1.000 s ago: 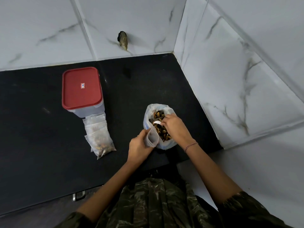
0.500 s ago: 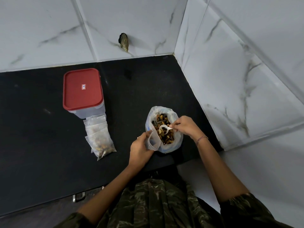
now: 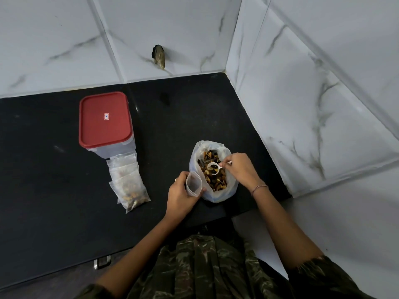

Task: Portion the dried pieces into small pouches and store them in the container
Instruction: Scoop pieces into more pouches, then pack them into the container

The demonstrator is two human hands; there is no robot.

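An open clear plastic bag (image 3: 224, 192) full of brown and dark dried pieces (image 3: 212, 176) stands on the black counter. My right hand (image 3: 239, 169) pinches the handle of a small white spoon (image 3: 213, 168), which holds a few pieces above the bag's contents. Just left of the bag, my left hand (image 3: 180, 195) grips a small clear pouch (image 3: 193, 183), held open and upright. A clear container with a red lid (image 3: 104, 119) sits shut at the back left. Several filled pouches (image 3: 127, 182) lie stacked in front of it.
The black counter (image 3: 54, 190) ends in a corner between white marble-tiled walls, with the right wall (image 3: 302, 115) close to the bag. A small dark fitting (image 3: 159, 56) sticks out of the back wall. A metal drawer handle (image 3: 103, 261) shows below the counter's front edge.
My right hand has drawn back to the right out of the bag, lifting the white spoon with pieces in it. My left hand keeps the pouch open beside the bag.
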